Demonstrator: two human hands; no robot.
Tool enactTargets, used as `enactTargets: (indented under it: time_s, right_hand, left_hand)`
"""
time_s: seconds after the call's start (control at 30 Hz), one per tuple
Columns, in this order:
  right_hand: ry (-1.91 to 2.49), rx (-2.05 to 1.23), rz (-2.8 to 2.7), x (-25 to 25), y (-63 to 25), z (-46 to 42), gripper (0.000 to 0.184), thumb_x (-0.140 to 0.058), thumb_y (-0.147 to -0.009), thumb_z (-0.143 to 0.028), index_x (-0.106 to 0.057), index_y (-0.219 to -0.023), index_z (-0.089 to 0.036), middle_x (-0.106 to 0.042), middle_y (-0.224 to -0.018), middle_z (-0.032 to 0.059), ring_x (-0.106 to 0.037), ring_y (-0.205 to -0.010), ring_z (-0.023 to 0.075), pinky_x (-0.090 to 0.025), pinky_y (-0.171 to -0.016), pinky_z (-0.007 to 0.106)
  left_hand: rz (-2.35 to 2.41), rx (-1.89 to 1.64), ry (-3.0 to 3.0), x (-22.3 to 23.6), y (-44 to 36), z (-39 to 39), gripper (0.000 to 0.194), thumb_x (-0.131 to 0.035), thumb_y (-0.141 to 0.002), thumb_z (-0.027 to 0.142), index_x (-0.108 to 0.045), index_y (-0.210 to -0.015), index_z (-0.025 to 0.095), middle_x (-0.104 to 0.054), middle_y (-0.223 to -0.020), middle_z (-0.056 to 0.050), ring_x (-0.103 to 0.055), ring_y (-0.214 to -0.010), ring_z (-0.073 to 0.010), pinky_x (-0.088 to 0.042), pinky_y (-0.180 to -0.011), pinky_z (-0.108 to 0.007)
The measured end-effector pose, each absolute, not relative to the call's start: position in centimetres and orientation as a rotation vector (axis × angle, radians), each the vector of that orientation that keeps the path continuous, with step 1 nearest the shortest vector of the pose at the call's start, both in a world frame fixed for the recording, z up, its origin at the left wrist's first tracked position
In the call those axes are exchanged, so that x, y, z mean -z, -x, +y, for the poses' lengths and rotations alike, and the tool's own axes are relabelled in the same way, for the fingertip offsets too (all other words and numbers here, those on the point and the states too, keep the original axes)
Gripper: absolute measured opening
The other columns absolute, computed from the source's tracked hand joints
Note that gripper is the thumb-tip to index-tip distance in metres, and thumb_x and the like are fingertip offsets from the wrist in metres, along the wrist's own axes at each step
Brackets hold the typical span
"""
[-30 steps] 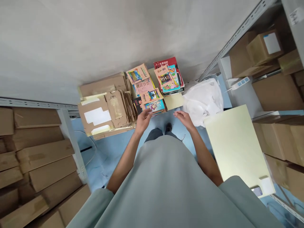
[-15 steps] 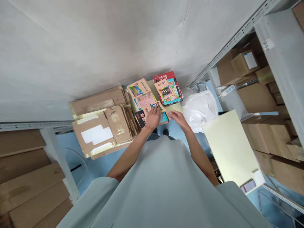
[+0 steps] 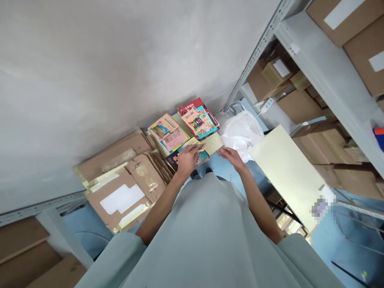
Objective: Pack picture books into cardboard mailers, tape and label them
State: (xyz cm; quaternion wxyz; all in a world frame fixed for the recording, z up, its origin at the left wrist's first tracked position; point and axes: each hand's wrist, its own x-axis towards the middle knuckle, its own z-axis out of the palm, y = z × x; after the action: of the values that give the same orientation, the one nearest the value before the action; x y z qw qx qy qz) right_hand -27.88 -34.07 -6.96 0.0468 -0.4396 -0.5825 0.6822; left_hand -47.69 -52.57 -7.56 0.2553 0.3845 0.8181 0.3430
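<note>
My left hand (image 3: 187, 158) is closed on a tan book (image 3: 201, 147), which it holds tilted up over the near pile of books. Under that hand lie a black book (image 3: 172, 161) and a book with a teal cover (image 3: 202, 157). My right hand (image 3: 233, 157) hovers by the table's near edge, to the right of the piles, its fingers loosely bent and nothing visible in them. Behind the left hand, a tan book with a colourful picture (image 3: 163, 130) rests on a pink book (image 3: 175, 140). A second pile holds another tan book (image 3: 196, 121), a bright comic-like book (image 3: 209, 127) and a red book (image 3: 191, 107).
Flattened cardboard boxes (image 3: 114, 184) are stacked left of the books. A white plastic bag (image 3: 242, 131) bulges at the right, beside a pale table (image 3: 288, 168). Shelves with cardboard boxes (image 3: 300, 106) stand at the right, and more boxes (image 3: 24, 244) at lower left.
My left hand has gone from lying over the tan book to raising it at a tilt. The view has turned and shifted; the right hand stays near the table edge.
</note>
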Motion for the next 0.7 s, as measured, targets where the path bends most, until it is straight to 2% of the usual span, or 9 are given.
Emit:
enactTargets:
  time_s: [0.1, 0.23, 0.4, 0.47, 0.53, 0.6, 0.63, 0.7]
  right_hand:
    - [1.381, -2.126, -1.595, 5.4, 26.2, -34.5, 0.064, -0.086, -0.083, -0.083, -0.085, -0.110, -0.025, -0.088, -0.123, 0.0130, -0.084, -0.116, 0.0328, -0.066, -0.108, 0.049]
    - [1.519, -2.163, -1.266, 3.2, 22.3, -34.8, 0.075, -0.073, -0.088, -0.093, -0.086, -0.104, -0.021, -0.088, -0.113, 0.0176, -0.084, -0.112, 0.0348, -0.068, -0.103, 0.047]
    - [1.548, -1.942, -1.108, 0.8, 15.7, -36.2, 0.062, -0.101, -0.067, -0.075, -0.087, -0.096, -0.023, -0.088, -0.108, 0.0100, -0.083, -0.107, 0.0318, -0.066, -0.106, 0.046]
    - [1.531, -1.793, -1.055, 0.1, 13.3, -37.1, 0.059, -0.102, -0.067, -0.074, -0.087, -0.094, -0.024, -0.088, -0.104, 0.0066, -0.082, -0.105, 0.0296, -0.065, -0.106, 0.045]
    - [1.502, -1.633, -1.000, -0.5, 11.1, -38.0, 0.055, -0.099, -0.073, -0.073, -0.087, -0.097, -0.026, -0.087, -0.104, 0.0043, -0.081, -0.104, 0.0278, -0.065, -0.105, 0.043]
    - [1.479, -1.500, -0.957, -0.9, 9.0, -38.4, 0.051, -0.097, -0.077, -0.072, -0.086, -0.099, -0.027, -0.087, -0.106, 0.0035, -0.080, -0.104, 0.0272, -0.064, -0.104, 0.043]
    - [1.474, -1.453, -0.946, -0.9, 8.0, -38.4, 0.051, -0.096, -0.079, -0.072, -0.086, -0.100, -0.027, -0.087, -0.106, 0.0036, -0.080, -0.104, 0.0275, -0.064, -0.103, 0.043]
    - [1.470, -1.386, -0.940, -0.7, 5.8, -37.8, 0.050, -0.094, -0.080, -0.073, -0.085, -0.098, -0.027, -0.086, -0.104, 0.0041, -0.079, -0.103, 0.0282, -0.064, -0.101, 0.044]
  left_hand:
    - [2.032, -1.062, -1.220, 5.8, 47.3, -50.8, 0.032, -0.066, -0.103, 0.022, -0.090, -0.121, 0.034, -0.075, -0.153, -0.005, -0.054, -0.158, -0.0351, -0.035, -0.138, -0.058]
    - [1.716, -1.111, -1.478, 3.5, 45.3, -46.9, 0.026, -0.068, -0.107, 0.027, -0.090, -0.114, 0.038, -0.070, -0.161, -0.002, -0.044, -0.166, -0.0332, -0.027, -0.142, -0.063]
    - [1.426, -1.038, -1.664, 2.5, 40.3, -42.6, 0.026, -0.065, -0.110, 0.030, -0.090, -0.114, 0.035, -0.067, -0.164, -0.005, -0.043, -0.168, -0.0324, -0.029, -0.142, -0.060]
    - [1.393, -1.098, -1.655, 2.8, 37.8, -41.2, 0.027, -0.065, -0.111, 0.037, -0.087, -0.126, 0.034, -0.063, -0.169, -0.006, -0.040, -0.170, -0.0323, -0.030, -0.142, -0.059]
    - [1.381, -1.185, -1.542, 3.3, 35.3, -40.0, 0.045, -0.066, -0.111, 0.047, -0.073, -0.152, 0.031, -0.062, -0.169, -0.010, -0.040, -0.171, -0.0322, -0.032, -0.141, -0.058]
    - [1.343, -1.191, -1.325, 3.8, 32.9, -38.7, 0.071, -0.064, -0.110, 0.059, -0.052, -0.171, 0.025, -0.071, -0.159, -0.015, -0.047, -0.167, -0.0325, -0.037, -0.138, -0.057]
    - [1.307, -1.152, -1.201, 3.9, 31.8, -38.0, 0.079, -0.064, -0.109, 0.064, -0.048, -0.173, 0.023, -0.075, -0.152, -0.017, -0.053, -0.163, -0.0333, -0.042, -0.135, -0.056]
    - [1.229, -1.044, -0.986, 3.9, 29.5, -36.4, 0.085, -0.071, -0.102, 0.072, -0.055, -0.167, 0.019, -0.078, -0.147, -0.019, -0.062, -0.155, -0.0361, -0.049, -0.130, -0.053]
